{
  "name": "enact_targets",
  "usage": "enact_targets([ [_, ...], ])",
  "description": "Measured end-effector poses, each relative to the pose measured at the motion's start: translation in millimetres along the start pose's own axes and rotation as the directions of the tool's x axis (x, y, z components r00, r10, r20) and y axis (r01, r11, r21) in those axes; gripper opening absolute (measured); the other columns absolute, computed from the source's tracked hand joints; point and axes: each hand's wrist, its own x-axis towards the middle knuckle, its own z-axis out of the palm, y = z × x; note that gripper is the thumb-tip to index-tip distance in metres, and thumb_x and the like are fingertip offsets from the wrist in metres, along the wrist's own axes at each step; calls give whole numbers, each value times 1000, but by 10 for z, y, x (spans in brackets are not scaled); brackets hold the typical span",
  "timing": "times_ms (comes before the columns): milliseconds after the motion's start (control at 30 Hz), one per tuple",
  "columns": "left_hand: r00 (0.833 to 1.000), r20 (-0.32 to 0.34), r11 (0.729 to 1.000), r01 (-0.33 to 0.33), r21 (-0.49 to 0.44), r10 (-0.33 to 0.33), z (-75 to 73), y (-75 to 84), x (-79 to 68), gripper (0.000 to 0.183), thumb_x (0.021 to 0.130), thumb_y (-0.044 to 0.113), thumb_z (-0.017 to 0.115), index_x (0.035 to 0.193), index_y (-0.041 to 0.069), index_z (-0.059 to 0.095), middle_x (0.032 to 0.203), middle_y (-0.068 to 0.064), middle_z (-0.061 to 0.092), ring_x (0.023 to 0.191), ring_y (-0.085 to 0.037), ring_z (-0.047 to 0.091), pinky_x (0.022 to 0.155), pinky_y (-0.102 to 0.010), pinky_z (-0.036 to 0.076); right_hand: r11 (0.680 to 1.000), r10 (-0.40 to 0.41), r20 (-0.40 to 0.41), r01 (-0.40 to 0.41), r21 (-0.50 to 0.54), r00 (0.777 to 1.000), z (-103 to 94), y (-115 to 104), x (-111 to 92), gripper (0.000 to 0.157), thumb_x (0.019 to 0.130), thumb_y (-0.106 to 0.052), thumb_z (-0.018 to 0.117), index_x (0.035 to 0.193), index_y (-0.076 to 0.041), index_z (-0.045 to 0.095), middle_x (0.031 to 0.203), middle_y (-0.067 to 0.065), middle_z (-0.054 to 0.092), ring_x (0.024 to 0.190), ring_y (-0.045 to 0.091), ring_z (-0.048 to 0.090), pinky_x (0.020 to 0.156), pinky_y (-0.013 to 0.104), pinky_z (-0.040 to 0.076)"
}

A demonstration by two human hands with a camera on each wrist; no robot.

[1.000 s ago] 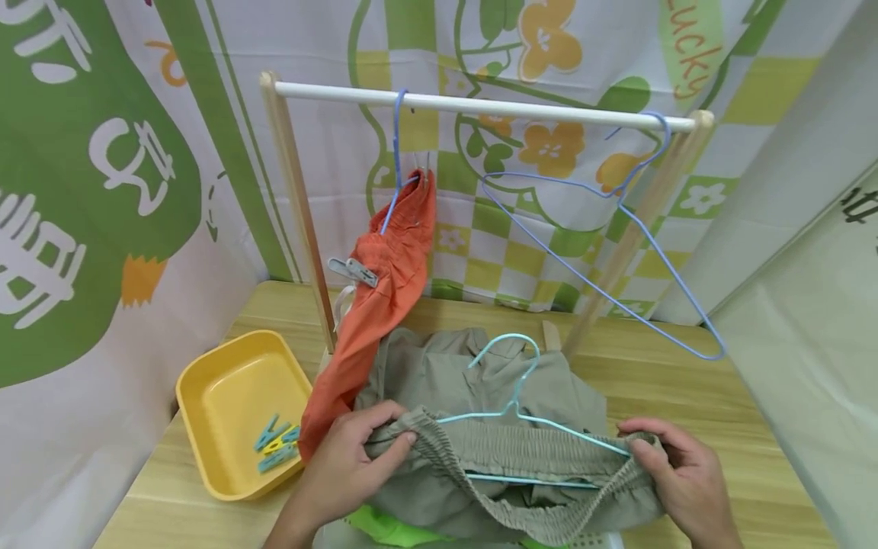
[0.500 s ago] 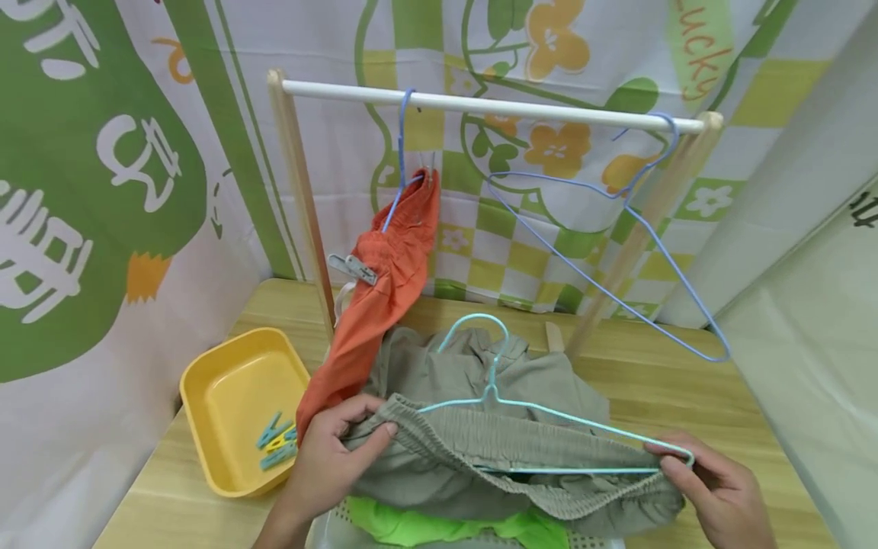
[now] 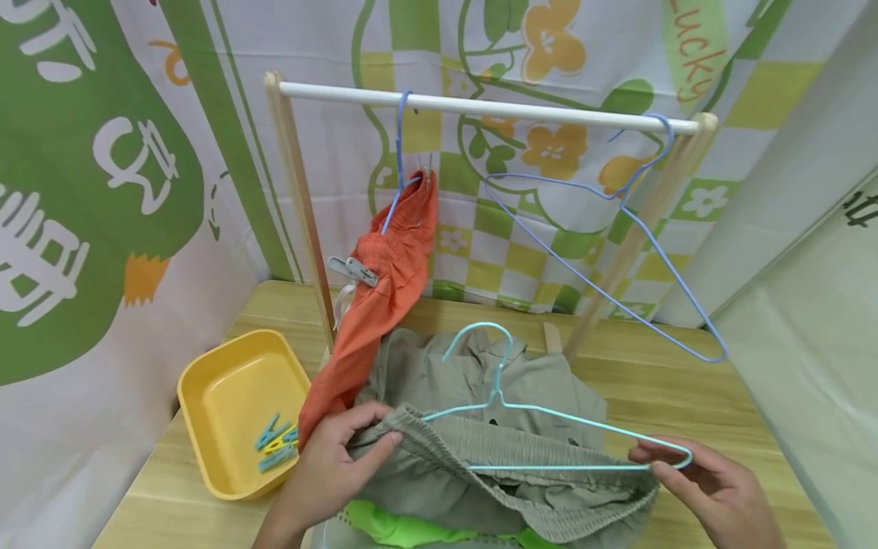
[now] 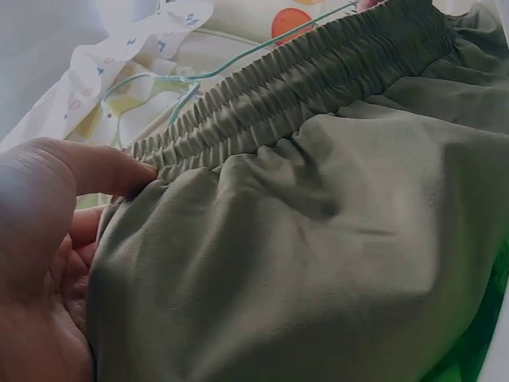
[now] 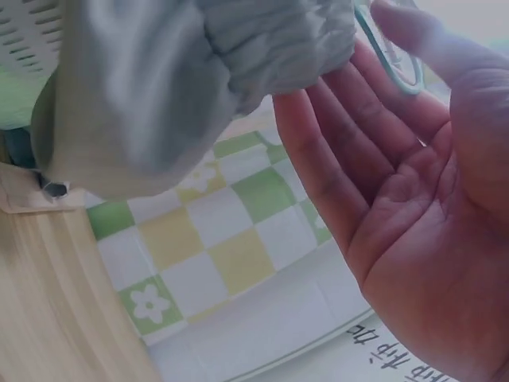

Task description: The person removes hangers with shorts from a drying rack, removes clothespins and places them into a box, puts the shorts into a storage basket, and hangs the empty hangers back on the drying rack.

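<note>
My left hand (image 3: 343,457) pinches one end of the gathered elastic waistband of grey-green pants (image 4: 294,239), thumb in front and fingers behind. A light-turquoise wire hanger (image 3: 549,412) lies partly inside the waistband, its left end tucked in and its hook upward. The hanger's right end sticks out past the waistband. There my right hand (image 3: 713,488) holds the hanger between thumb and fingers; in the right wrist view the fingers look fairly straight, with the waistband's edge (image 5: 286,48) against their tips.
Behind stands a rack with a white bar (image 3: 480,107), carrying orange pants (image 3: 391,290) on one blue hanger and a bare blue hanger (image 3: 604,293). A yellow bin (image 3: 226,396) with several clothespins (image 3: 277,442) sits left. Bright green cloth (image 3: 405,528) lies below the pants.
The hanger's right end, earlier tucked in the waistband, has come out beyond it. The right hand moved outward and now holds the hanger, while the waistband's right edge slid back leftward.
</note>
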Motion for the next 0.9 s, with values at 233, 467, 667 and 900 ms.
enact_targets([
  [233,999,42,996,-28,86,24,-19,3,-17,10,99,17,73,104,25,71,89,14,66,76,-7,59,67,-25,52,997,-75,79,74,18,994,-47,-10,8,38,93,28,48,127,16,60,102,11,76,97,13,73,87,18,54],
  [467,994,109,995,-42,93,32,-3,-22,-11,7,101,19,69,103,25,69,90,15,65,79,-7,61,71,-26,53,986,-144,216,158,-47,966,-34,43,49,43,89,30,52,118,4,69,92,4,76,82,12,73,73,22,58],
  [667,992,123,990,-37,138,20,-8,-67,-9,11,101,16,69,110,22,71,99,18,67,86,-6,64,77,-29,56,945,-296,170,262,197,940,-26,80,129,36,94,33,34,116,17,58,100,15,72,94,18,73,79,24,58],
  [900,990,133,983,9,184,-35,-67,-124,-73,19,105,25,64,121,19,72,113,15,69,100,-6,65,86,-32,56,917,-322,66,294,270,944,-199,51,113,31,97,30,30,114,24,55,101,16,72,97,19,73,81,22,57],
])
